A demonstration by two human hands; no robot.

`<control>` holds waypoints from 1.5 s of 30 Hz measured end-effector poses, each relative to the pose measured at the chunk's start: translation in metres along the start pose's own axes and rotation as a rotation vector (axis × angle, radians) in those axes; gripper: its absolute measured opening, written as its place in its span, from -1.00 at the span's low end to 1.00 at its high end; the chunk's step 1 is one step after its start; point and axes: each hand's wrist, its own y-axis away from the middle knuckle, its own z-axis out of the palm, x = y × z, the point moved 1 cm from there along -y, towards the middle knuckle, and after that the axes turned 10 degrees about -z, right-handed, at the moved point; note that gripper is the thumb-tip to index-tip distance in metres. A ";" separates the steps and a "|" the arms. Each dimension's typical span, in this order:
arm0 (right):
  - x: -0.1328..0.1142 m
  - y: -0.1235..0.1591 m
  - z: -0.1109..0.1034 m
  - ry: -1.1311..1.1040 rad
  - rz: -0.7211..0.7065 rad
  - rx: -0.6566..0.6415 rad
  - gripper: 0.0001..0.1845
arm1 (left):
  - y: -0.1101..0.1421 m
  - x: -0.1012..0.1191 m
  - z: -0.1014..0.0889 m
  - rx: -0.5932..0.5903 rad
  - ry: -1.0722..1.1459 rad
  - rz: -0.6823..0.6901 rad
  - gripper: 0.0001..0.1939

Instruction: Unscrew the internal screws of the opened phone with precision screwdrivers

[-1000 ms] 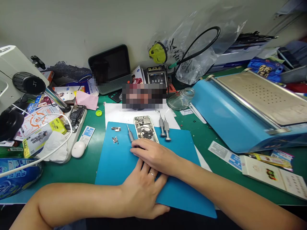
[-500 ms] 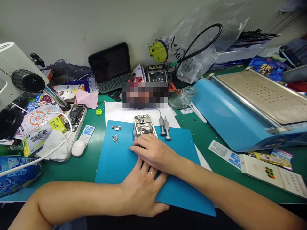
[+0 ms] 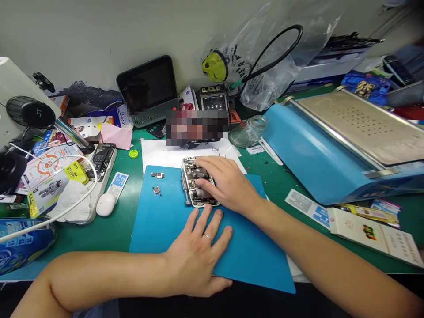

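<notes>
On the blue mat (image 3: 165, 229), my left hand (image 3: 198, 251) lies palm down with its fingers spread; its fingertips are near the lower end of an opened phone (image 3: 202, 201). Over the phone's right side is my right hand (image 3: 228, 183), thumb and forefinger apart above the exposed insides; whether they touch the phone I cannot tell. A slim grey screwdriver (image 3: 185, 190) lies along the phone's left edge. Two small phone parts, a flat metal-and-black piece (image 3: 158, 175) and an irregular metal piece (image 3: 157, 191), rest on the mat's left.
At right stands a blue machine (image 3: 298, 150) with a perforated metal top. A glass jar (image 3: 248, 131), a screen device (image 3: 149, 92) and a pixelated patch are at the back. Boxes, a white cable (image 3: 66, 216), a white earbud case (image 3: 106, 204) and a microscope-like stand (image 3: 29, 112) crowd the left.
My right hand has moved up and right, uncovering the phone's lower end and my left fingers. It now hides the two screwdrivers seen right of the phone. The view has shifted slightly.
</notes>
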 end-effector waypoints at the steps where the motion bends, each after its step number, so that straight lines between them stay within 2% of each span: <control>1: 0.007 0.000 0.001 0.011 0.042 -0.008 -0.40 | 0.000 0.000 0.000 -0.004 0.005 0.001 -0.08; 4: 0.020 0.001 0.007 0.035 0.121 -0.060 -0.23 | 0.000 0.000 0.001 -0.006 0.011 0.000 -0.08; 8: 0.025 0.002 0.011 0.000 0.158 -0.120 -0.19 | 0.000 -0.001 0.002 0.013 0.019 0.004 -0.09; 18: 0.031 0.001 0.009 -0.098 0.175 -0.056 -0.18 | 0.002 -0.001 0.013 0.072 0.000 0.002 -0.07; 24: 0.035 0.003 0.009 -0.124 0.188 -0.013 -0.18 | 0.002 -0.001 0.012 0.073 -0.023 0.007 -0.07; 28: 0.038 0.003 0.005 -0.124 0.226 0.059 -0.14 | 0.001 -0.001 0.013 0.080 -0.038 0.028 -0.06; 34: 0.045 0.004 0.000 -0.175 0.295 0.319 -0.15 | 0.001 -0.003 0.016 0.107 -0.076 0.030 -0.04; 39: 0.052 0.005 0.005 -0.184 0.347 0.406 -0.16 | 0.001 -0.005 0.016 0.155 -0.094 0.041 -0.03; 45: 0.055 0.002 0.009 -0.150 0.377 0.460 -0.15 | 0.000 -0.006 0.016 0.146 -0.114 0.039 -0.04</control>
